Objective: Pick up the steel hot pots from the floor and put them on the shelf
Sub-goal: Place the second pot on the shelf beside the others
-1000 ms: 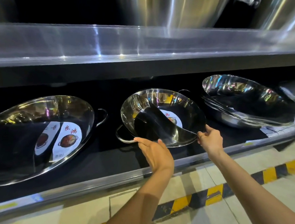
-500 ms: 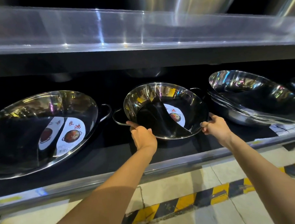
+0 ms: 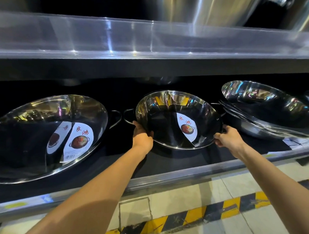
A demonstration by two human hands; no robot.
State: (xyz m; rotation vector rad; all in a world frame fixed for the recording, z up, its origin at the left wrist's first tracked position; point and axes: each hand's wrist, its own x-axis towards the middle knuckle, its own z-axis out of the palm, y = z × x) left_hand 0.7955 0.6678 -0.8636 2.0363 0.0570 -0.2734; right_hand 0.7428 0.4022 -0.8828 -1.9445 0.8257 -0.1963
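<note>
A steel hot pot with a centre divider and a round paper label sits tilted on the dark lower shelf, its open side facing me. My left hand grips its left rim below the wire handle. My right hand grips its right rim by the other handle. A larger divided hot pot with the same label leans on the shelf to the left.
A stack of several steel pots lies on the shelf at the right, close to the held pot. A clear-fronted upper shelf with large steel pots hangs overhead. Yellow-black hazard tape crosses the tiled floor below.
Both hands have pushed the middle hot pot farther back on the shelf, between its two neighbours. The left hand has slid from the front rim to the left rim.
</note>
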